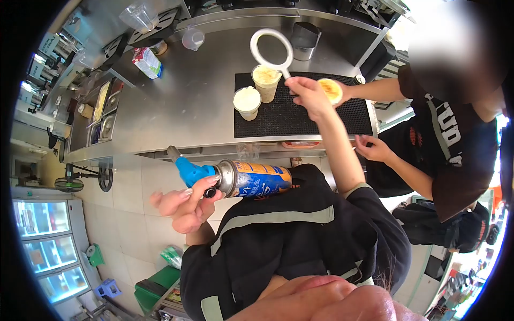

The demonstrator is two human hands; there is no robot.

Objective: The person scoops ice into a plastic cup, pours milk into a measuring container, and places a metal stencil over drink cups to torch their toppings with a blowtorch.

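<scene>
My left hand [187, 206] has its fingers closed at the knob of a blowtorch [251, 178]. The torch has a blue head, a metal nozzle pointing left and a blue and orange gas can, lying level in front of my dark apron. My right hand [309, 97] grips the handle of a white ring [254, 48], held over the counter. Below the ring stands a clear cup [266, 80] with a lightly browned cream top. A second cup [247, 102] with a pale cream top is beside it. Past my right hand, a co-worker's hand [344, 92] holds a cup [330, 91] with a browned top.
The cups stand on a black mat [289, 122] on the steel counter [182, 101]. A metal pitcher [305, 43] is behind them. A carton [147, 62] and a clear measuring cup [193, 39] stand farther left. The co-worker [444, 144] is close on my right.
</scene>
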